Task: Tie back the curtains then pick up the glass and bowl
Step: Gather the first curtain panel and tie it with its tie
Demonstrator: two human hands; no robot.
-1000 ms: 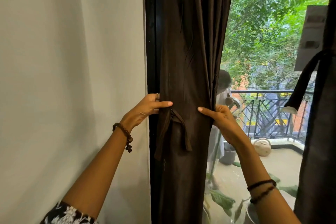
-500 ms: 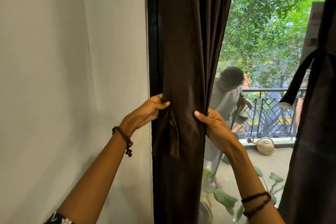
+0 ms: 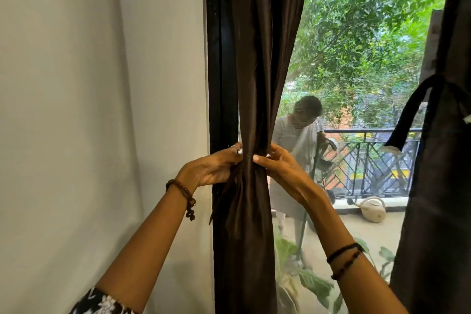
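A dark brown curtain (image 3: 257,64) hangs at the window's left side, squeezed into a narrow bundle at mid height. My left hand (image 3: 211,168) grips the bundle from the left, and my right hand (image 3: 280,168) grips it from the right, thumb across the front. The curtain's tie strap is mostly hidden behind the fabric and my hands. A second dark curtain (image 3: 443,186) hangs at the right edge, with a black tie strap (image 3: 407,115) looped round it. No glass or bowl is in view.
A white wall (image 3: 102,109) fills the left. The black window frame (image 3: 220,58) runs beside the curtain. Beyond the glass a person (image 3: 298,140) stands on a balcony with a railing (image 3: 369,160), a watering can (image 3: 373,209) and leafy plants (image 3: 305,280).
Both hands have closed in on the curtain, gathering it into a much tighter bundle. The hanging strap seen a second ago is now hidden. The view has shifted slightly left.
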